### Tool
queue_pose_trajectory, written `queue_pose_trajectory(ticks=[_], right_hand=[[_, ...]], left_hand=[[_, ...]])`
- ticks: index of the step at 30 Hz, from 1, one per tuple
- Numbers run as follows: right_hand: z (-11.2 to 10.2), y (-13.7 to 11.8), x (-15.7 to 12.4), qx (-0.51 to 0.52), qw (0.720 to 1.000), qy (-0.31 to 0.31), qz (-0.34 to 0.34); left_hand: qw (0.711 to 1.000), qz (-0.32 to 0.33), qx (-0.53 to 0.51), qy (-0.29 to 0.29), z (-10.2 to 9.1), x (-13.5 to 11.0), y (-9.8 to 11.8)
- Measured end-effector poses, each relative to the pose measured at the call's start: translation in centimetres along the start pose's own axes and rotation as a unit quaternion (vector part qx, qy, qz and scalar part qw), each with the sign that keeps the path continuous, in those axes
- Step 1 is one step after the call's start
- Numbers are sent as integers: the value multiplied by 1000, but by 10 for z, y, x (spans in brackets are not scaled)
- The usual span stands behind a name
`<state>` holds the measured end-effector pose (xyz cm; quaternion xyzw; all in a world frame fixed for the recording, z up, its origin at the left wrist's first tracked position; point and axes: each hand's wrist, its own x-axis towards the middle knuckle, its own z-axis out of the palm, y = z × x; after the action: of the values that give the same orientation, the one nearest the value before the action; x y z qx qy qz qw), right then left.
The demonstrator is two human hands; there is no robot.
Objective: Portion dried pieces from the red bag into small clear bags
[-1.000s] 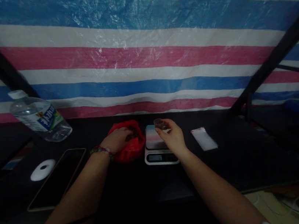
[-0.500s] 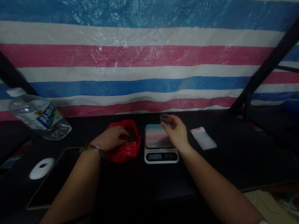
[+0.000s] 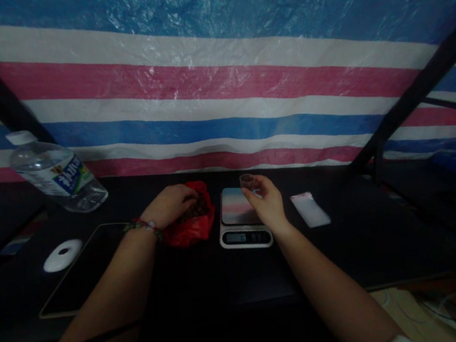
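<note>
A red plastic bag (image 3: 189, 232) lies crumpled on the dark table, its mouth spread around small brown pieces (image 3: 196, 208). My left hand (image 3: 171, 203) reaches in over the bag's left side with curled fingers; the fingertips are partly hidden, so what they grip is unclear. In my right hand (image 3: 269, 202) a small clear cup (image 3: 247, 180) is pinched between thumb and fingers. That cup is held at the far part of a white kitchen scale (image 3: 239, 209), close to its platform; contact is hard to judge. The scale's small display is lit but too blurred to read.
To the right of the scale lies a small clear bag or packet (image 3: 310, 210). On the left are a flat dark tablet (image 3: 89, 270), a white oval object (image 3: 63, 256) and a large clear bottle (image 3: 58, 172). Striped plastic sheeting (image 3: 218, 99) hangs behind, between black metal bars (image 3: 408, 94).
My left hand has risen slightly out of the bag, fingers more curled, showing more brown pieces. The clear cup in my right hand has shifted a little to the left.
</note>
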<state>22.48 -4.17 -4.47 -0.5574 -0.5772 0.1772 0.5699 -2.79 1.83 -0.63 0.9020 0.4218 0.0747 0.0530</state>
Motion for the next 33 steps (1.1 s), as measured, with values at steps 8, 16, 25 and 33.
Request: queue_pose_trajectory(ticks=[8,16,25,33], right_hand=[[17,-6,-17,-55,987,-136,-65],[24,-9,-25,-84,978,-175,-78],[23,-14,-25,-72,976,-188,-78],[25,-11,-26,-55,979,-188,-55]], left_hand=[[968,139,-76,193,6,-4,28],[954,202,-113,190,15,-3,43],[953,202,-93,203,15,-2,42],[946,211,-122,215,19,-2,41]])
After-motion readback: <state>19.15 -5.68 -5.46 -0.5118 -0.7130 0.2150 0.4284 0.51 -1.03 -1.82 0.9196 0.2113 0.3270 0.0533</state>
